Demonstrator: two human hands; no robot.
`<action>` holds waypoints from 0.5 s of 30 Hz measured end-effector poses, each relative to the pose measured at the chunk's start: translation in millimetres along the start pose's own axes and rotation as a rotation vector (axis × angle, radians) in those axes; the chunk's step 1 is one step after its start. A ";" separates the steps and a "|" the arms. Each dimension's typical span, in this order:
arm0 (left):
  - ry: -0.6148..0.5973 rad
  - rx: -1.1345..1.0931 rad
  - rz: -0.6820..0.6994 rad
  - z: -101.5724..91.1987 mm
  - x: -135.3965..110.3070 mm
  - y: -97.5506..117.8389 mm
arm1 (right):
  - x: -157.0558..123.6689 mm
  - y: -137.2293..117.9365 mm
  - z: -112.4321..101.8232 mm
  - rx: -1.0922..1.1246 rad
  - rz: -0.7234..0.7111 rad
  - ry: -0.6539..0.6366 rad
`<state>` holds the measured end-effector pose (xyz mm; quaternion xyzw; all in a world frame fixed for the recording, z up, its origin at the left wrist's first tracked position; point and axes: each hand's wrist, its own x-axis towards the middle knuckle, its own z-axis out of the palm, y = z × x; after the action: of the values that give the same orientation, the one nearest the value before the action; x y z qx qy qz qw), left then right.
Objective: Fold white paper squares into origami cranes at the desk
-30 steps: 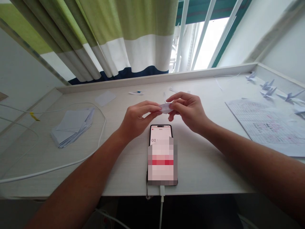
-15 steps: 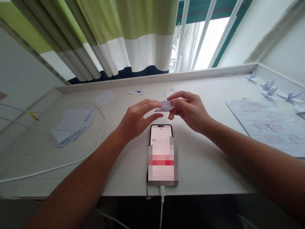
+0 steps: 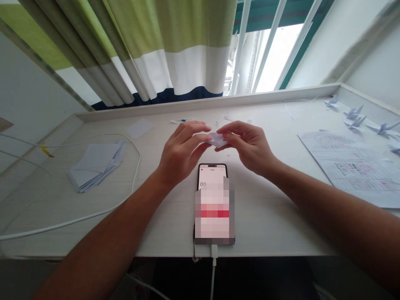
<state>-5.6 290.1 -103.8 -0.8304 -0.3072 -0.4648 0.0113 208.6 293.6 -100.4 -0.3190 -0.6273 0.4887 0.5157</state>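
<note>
A small folded piece of white paper is held up between my two hands, above the table and beyond the phone. My left hand pinches its left end between thumb and forefinger, with the other fingers curled above. At the opposite end, my right hand grips the paper between thumb and fingers. Its lower fingers are partly hidden behind the paper. Just below my hands lies a phone, its screen lit and mostly blurred out.
A stack of paper sheets lies on the left inside a white cable loop. One loose sheet is behind it. Several folded paper cranes stand at the right, near a written sheet. A charging cable hangs over the front edge.
My left thumb has closed up onto the paper, where before it was apart below it. The paper has turned slightly, and my right fingers have drawn in beneath it.
</note>
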 end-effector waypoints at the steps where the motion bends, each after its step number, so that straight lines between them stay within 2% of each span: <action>1: 0.018 -0.003 -0.006 -0.3 -0.2 -0.4 | -0.7 0.0 0.2 -0.034 -0.046 -0.005; 5: 0.066 -0.007 -0.074 -2.0 -2.3 -3.2 | -2.5 2.0 -2.6 -0.160 -0.123 -0.075; 8: 0.056 -0.020 -0.099 -2.9 -2.9 -3.8 | -2.0 4.0 -6.2 -0.249 -0.172 -0.074; 15: 0.049 -0.101 -0.030 -2.8 -0.1 0.5 | 1.2 4.1 -9.3 -0.255 -0.195 -0.048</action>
<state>-7.5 288.8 -102.2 -0.8135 -0.2952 -0.5002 -0.0301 216.7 298.7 -104.0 -0.3077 -0.7243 0.3600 0.5011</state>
